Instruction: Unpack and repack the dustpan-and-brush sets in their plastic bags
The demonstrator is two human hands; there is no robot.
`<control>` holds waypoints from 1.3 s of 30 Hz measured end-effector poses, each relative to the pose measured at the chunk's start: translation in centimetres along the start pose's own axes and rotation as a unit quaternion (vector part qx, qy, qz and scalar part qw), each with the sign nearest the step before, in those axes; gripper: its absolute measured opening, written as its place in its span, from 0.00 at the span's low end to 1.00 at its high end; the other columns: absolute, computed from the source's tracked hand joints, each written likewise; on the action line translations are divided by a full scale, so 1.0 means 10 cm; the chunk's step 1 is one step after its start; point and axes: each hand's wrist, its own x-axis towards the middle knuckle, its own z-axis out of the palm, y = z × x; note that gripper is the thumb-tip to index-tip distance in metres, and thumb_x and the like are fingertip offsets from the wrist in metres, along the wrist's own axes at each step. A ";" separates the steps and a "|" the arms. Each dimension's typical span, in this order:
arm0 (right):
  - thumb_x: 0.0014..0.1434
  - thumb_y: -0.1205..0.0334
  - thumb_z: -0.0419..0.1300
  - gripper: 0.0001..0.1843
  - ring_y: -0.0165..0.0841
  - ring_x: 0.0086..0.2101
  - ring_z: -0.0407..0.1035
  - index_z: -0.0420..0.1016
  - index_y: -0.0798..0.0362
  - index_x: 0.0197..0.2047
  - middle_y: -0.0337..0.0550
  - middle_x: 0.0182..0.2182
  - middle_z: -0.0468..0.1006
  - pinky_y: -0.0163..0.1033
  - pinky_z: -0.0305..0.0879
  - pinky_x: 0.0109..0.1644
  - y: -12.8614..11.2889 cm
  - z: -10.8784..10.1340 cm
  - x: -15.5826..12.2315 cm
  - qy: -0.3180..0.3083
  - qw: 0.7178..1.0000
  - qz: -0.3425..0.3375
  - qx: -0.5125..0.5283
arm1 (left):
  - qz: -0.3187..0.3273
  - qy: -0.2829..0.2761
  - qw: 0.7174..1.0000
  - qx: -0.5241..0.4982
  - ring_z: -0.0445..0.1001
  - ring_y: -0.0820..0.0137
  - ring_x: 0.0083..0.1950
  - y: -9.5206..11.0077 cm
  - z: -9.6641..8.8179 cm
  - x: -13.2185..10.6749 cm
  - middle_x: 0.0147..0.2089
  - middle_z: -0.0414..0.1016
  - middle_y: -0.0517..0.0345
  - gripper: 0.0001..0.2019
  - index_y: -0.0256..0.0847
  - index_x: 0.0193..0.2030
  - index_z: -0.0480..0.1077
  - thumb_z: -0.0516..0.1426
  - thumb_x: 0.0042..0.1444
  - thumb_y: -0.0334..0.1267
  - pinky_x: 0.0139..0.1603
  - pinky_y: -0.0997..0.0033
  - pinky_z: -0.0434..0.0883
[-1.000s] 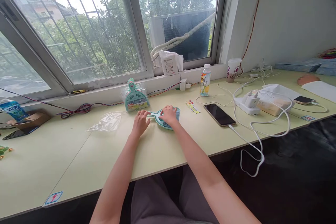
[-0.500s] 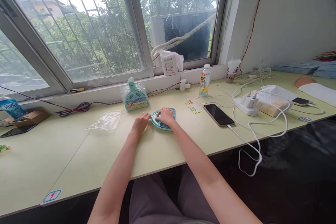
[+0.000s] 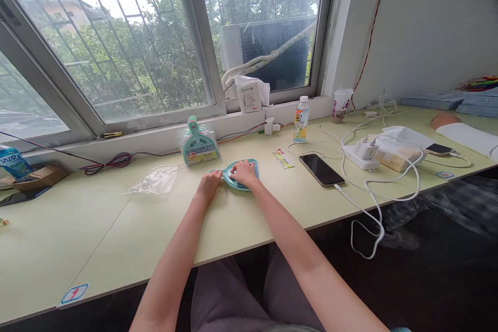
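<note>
A mint-green mini dustpan and brush set (image 3: 229,180) lies flat on the table in front of me, its handle pointing left and its bristles at the right. My left hand (image 3: 210,184) is closed around the handle end. Over the middle of the set, my right hand (image 3: 244,172) has its fingers curled and covers part of the brush. A second, similar dustpan set (image 3: 200,145) with a printed label stands in clear wrap against the wall behind. To the left lies a crumpled clear plastic bag (image 3: 155,180). A printed yellow-green label card (image 3: 283,158) lies to the right.
Right of my hands are a phone (image 3: 321,169) on a charging cable, a drink bottle (image 3: 301,120), a cup (image 3: 342,106) and a white power strip (image 3: 360,156). Another person's sleeved arm (image 3: 467,132) rests at far right. A cardboard box (image 3: 46,176) stands left.
The view has shifted slightly. My left hand has slid a little along the handle, and the handle's tip now shows past it. The right hand stays on the set.
</note>
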 end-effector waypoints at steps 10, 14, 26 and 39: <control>0.60 0.52 0.55 0.13 0.35 0.46 0.68 0.73 0.49 0.43 0.45 0.45 0.76 0.37 0.59 0.48 -0.17 -0.11 -0.07 0.142 0.988 0.031 0.047 | -0.152 0.215 0.825 -0.500 0.64 0.58 0.63 0.15 -0.23 0.06 0.65 0.61 0.44 0.27 0.42 0.65 0.56 0.53 0.59 0.45 0.60 0.58 0.65; 0.64 0.51 0.52 0.14 0.33 0.46 0.68 0.72 0.49 0.45 0.44 0.46 0.75 0.34 0.61 0.46 -0.16 -0.20 -0.05 0.153 0.984 0.012 0.085 | -0.162 0.042 0.707 -0.688 0.75 0.62 0.49 0.26 -0.23 0.12 0.51 0.74 0.49 0.31 0.41 0.63 0.59 0.55 0.55 0.49 0.44 0.67 0.72; 0.66 0.51 0.46 0.33 0.54 0.67 0.37 0.53 0.63 0.68 0.69 0.67 0.49 0.69 0.31 0.62 0.61 -0.14 0.06 0.131 0.946 0.294 -0.036 | -0.361 0.130 0.614 -0.689 0.77 0.66 0.39 -0.40 0.08 0.09 0.41 0.76 0.51 0.18 0.39 0.48 0.71 0.59 0.49 0.39 0.36 0.68 0.74; 0.66 0.55 0.48 0.31 0.53 0.67 0.38 0.54 0.61 0.67 0.68 0.68 0.46 0.67 0.30 0.63 0.63 -0.13 0.08 0.145 0.942 0.290 -0.081 | -0.396 0.115 0.575 -0.707 0.77 0.70 0.33 -0.46 0.07 0.06 0.37 0.76 0.54 0.19 0.41 0.52 0.69 0.57 0.52 0.36 0.35 0.68 0.76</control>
